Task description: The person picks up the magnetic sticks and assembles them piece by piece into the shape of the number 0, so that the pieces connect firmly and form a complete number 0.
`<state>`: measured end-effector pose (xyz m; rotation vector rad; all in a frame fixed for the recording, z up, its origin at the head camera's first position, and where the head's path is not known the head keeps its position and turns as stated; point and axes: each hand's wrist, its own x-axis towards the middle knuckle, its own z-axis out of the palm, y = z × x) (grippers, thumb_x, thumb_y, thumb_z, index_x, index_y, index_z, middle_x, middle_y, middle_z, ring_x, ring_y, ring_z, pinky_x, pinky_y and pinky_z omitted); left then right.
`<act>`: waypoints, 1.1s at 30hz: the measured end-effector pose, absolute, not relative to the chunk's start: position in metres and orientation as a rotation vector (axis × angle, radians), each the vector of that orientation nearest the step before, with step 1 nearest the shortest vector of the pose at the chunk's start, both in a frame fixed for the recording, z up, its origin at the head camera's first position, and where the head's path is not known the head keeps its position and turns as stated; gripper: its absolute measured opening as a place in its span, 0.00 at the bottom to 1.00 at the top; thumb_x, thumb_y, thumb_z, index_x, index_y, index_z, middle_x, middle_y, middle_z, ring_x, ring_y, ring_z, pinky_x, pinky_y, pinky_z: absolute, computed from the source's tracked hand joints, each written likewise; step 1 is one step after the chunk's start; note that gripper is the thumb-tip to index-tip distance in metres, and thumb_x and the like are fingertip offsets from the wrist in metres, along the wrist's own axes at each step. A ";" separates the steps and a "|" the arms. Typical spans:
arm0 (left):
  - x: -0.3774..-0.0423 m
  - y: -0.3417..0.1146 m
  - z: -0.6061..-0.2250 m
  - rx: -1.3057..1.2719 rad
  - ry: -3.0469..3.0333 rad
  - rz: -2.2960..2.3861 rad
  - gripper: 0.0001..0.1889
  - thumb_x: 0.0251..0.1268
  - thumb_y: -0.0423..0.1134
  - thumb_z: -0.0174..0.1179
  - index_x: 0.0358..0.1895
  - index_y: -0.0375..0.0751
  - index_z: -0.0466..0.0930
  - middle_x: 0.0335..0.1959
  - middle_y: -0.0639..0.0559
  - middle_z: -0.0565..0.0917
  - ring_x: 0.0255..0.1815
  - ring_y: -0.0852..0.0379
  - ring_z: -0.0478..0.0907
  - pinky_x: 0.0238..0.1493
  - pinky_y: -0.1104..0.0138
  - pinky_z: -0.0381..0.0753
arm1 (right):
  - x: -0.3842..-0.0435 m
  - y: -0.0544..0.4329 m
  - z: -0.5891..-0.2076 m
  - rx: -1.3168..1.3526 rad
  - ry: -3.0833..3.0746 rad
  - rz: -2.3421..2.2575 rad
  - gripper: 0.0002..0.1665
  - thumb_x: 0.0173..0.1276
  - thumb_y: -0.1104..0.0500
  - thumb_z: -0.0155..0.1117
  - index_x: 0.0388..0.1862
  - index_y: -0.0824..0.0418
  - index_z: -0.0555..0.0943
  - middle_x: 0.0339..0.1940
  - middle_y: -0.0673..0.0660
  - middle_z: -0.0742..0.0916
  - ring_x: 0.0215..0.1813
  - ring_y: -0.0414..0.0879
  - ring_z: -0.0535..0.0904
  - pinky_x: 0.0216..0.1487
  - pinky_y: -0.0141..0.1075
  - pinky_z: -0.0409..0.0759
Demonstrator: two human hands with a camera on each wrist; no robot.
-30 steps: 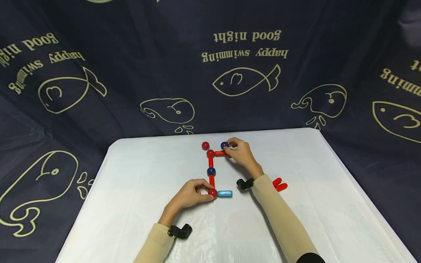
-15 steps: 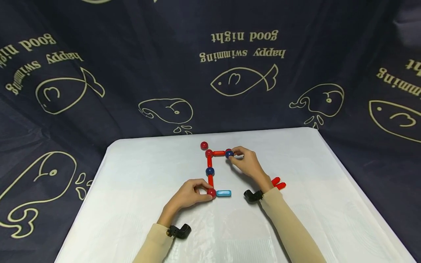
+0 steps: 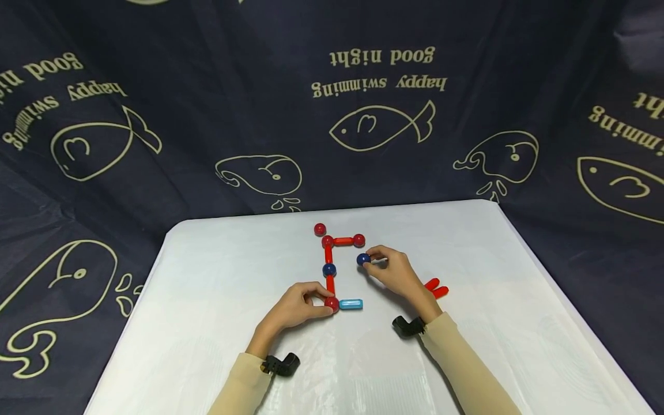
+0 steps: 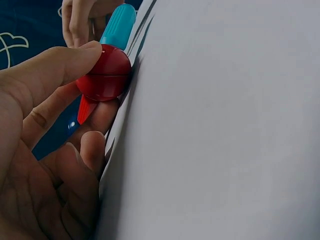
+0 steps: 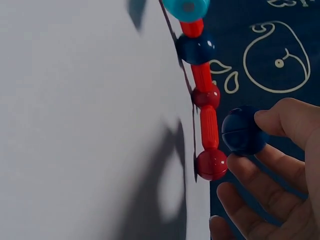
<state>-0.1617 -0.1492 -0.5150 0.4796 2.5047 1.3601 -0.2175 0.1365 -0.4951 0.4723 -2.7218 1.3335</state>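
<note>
My left hand point(image 3: 298, 304) pinches the near red ball point(image 4: 106, 72) of a ball-and-stick chain lying on the white table. A light-blue stick point(image 3: 351, 304) points right from that ball. Away from it runs a red stick point(image 3: 330, 283) to a blue ball point(image 3: 329, 270), then another red stick to a red corner ball point(image 3: 327, 241). From the corner a third red stick point(image 3: 343, 241) goes right to an end ball point(image 3: 359, 240), also red. Between thumb and fingers my right hand point(image 3: 395, 273) holds a loose blue ball point(image 5: 244, 131), just nearer me than the end ball.
A single red ball point(image 3: 320, 229) lies behind the corner ball. Two red sticks point(image 3: 436, 287) rest on the table point(image 3: 233, 259), partly behind my right wrist. A dark cloth point(image 3: 259, 104) with fish drawings hangs beyond the table's far edge.
My right hand has carried the blue ball from behind the upper red stick, past the end ball, towards me. The left hand keeps its hold on the near red ball.
</note>
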 end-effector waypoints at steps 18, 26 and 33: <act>-0.162 -0.148 -0.516 0.477 2.496 1.365 0.12 0.57 0.48 0.78 0.43 0.60 0.89 0.37 0.61 0.88 0.23 0.61 0.70 0.24 0.71 0.68 | -0.189 0.155 -0.496 0.550 -2.713 1.261 0.17 0.64 0.59 0.75 0.51 0.61 0.86 0.43 0.53 0.91 0.50 0.51 0.86 0.57 0.54 0.83; -0.161 -0.148 -0.517 0.481 2.500 1.372 0.11 0.57 0.48 0.77 0.43 0.60 0.89 0.37 0.63 0.88 0.23 0.61 0.70 0.24 0.71 0.68 | -0.176 0.163 -0.494 0.569 -2.732 1.252 0.16 0.64 0.58 0.75 0.50 0.60 0.86 0.43 0.51 0.91 0.50 0.50 0.86 0.57 0.53 0.83; -0.161 -0.149 -0.516 0.485 2.484 1.391 0.12 0.56 0.48 0.78 0.43 0.59 0.89 0.37 0.61 0.89 0.21 0.62 0.69 0.23 0.71 0.67 | -0.167 0.166 -0.492 0.582 -2.784 1.255 0.16 0.65 0.59 0.74 0.52 0.59 0.86 0.44 0.50 0.90 0.51 0.50 0.85 0.58 0.54 0.82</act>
